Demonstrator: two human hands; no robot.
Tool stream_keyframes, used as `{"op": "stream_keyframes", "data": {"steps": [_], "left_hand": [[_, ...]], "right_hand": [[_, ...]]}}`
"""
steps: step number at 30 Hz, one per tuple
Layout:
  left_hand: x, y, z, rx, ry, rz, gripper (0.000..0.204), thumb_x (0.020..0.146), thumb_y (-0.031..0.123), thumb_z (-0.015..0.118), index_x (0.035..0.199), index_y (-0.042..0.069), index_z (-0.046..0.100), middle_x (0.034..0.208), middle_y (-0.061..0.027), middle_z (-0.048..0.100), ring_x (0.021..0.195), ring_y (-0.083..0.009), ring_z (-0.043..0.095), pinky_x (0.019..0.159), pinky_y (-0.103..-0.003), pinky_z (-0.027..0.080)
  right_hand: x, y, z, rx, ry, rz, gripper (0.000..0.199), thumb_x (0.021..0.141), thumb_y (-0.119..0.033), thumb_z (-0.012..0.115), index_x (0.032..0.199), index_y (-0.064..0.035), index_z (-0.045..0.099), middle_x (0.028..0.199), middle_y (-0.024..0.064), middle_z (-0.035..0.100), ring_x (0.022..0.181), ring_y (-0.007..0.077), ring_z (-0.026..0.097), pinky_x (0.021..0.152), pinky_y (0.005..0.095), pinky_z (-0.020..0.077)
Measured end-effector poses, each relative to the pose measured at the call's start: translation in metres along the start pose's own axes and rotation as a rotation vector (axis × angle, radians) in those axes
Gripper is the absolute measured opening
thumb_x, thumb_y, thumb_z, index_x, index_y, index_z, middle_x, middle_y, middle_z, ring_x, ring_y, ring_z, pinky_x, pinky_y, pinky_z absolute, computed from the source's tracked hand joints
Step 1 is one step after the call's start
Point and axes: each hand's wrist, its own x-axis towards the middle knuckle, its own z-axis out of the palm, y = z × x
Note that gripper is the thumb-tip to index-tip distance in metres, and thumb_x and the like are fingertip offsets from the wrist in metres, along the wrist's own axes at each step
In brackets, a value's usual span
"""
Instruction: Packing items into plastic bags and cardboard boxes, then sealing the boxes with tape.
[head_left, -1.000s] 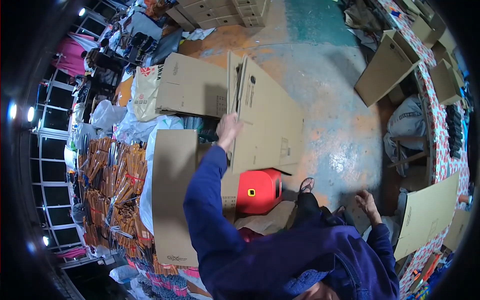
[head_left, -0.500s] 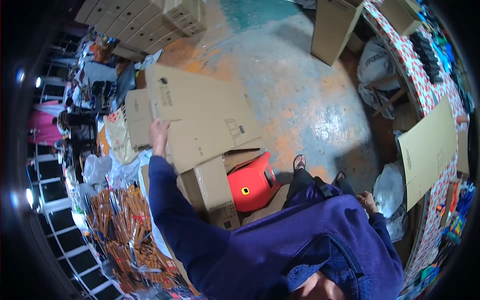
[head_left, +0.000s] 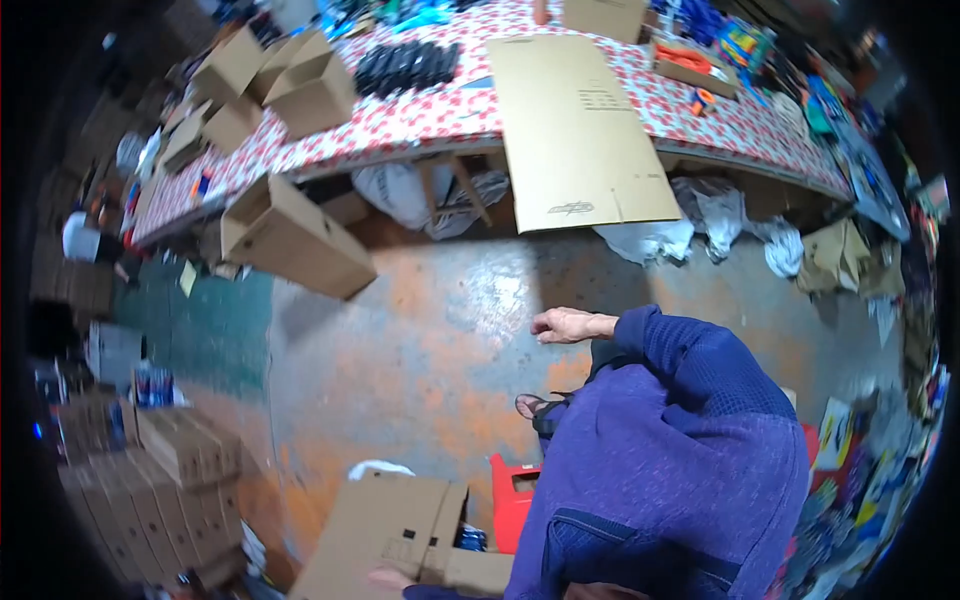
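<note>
My left hand (head_left: 392,577), blurred at the lower edge, is at a brown cardboard flap (head_left: 385,530) low on the left. Whether its fingers grip the cardboard cannot be made out. In mid-picture my right hand (head_left: 566,325) hangs loosely over the floor, empty, its fingers slightly bent and apart. Beyond it a large flat cardboard sheet (head_left: 575,130) lies on the table and juts over the near edge. Beside my body stands a red plastic stool (head_left: 507,500), partly hidden by my clothing.
A long table with a red-and-white patterned cloth (head_left: 420,125) crosses the far side, bearing open boxes (head_left: 310,95) and black items (head_left: 408,68). A tall open carton (head_left: 295,240) stands on the floor before it. Stacked cartons (head_left: 150,500) fill the lower left; plastic bags (head_left: 650,240) lie beneath the table.
My view and body have turned right, toward the table. My right hand has swung forward over the floor. The cardboard by my left hand now sits at the lower left.
</note>
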Motion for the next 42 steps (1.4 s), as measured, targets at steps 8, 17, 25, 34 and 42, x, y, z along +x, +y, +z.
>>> {"op": "stream_keyframes", "data": {"steps": [8,17,25,34,42], "left_hand": [[-0.13,0.425,0.042,-0.771,-0.745,0.17,0.045,0.088,0.015,0.067,0.129,0.0,0.057,0.12,-0.0162,0.065,0.106,-0.0279,0.062,0.09,-0.036,0.05],[-0.32,0.83,0.071,-1.31,-1.355,-0.245,0.046,0.094,0.037,0.069,0.129,0.013,0.05,0.104,-0.0073,0.062,0.092,-0.0222,0.065,0.072,-0.036,0.054],[-0.265,0.898,0.094,-1.192,-1.103,-0.476,0.032,0.1,0.034,0.052,0.108,0.005,0.062,0.088,-0.0085,0.065,0.065,-0.0208,0.06,0.052,-0.03,0.05],[-0.251,0.947,0.077,-1.008,-0.981,-0.247,0.029,0.098,0.031,0.052,0.108,0.006,0.062,0.096,-0.0097,0.064,0.077,-0.0212,0.059,0.062,-0.031,0.049],[-0.26,0.972,0.063,-1.053,-0.712,0.016,0.031,0.098,0.023,0.052,0.121,0.002,0.056,0.112,-0.0152,0.06,0.097,-0.0249,0.057,0.081,-0.033,0.046]], "right_hand": [[-0.083,0.11,-0.088,0.249,0.525,0.186,0.024,0.089,-0.018,0.06,0.106,-0.002,0.065,0.1,0.0097,0.069,0.087,0.0278,0.064,0.078,0.0348,0.0503],[-0.085,0.353,-0.273,0.512,1.407,0.548,0.027,0.089,-0.013,0.06,0.114,-0.0017,0.061,0.102,0.013,0.064,0.09,0.0273,0.062,0.079,0.0367,0.0513],[-0.057,0.366,-0.302,1.357,0.593,0.466,0.022,0.092,-0.017,0.063,0.11,-0.004,0.061,0.097,0.0097,0.064,0.08,0.0202,0.059,0.065,0.0342,0.051],[-0.065,0.386,-0.354,0.768,0.388,0.487,0.024,0.09,-0.023,0.064,0.111,-0.0112,0.064,0.094,0.0028,0.066,0.072,0.0139,0.059,0.06,0.0283,0.0484],[-0.122,0.469,-0.525,0.985,1.134,0.442,0.018,0.092,-0.012,0.06,0.109,-0.0085,0.066,0.086,0.001,0.066,0.068,0.0095,0.059,0.057,0.0235,0.0469]]}}
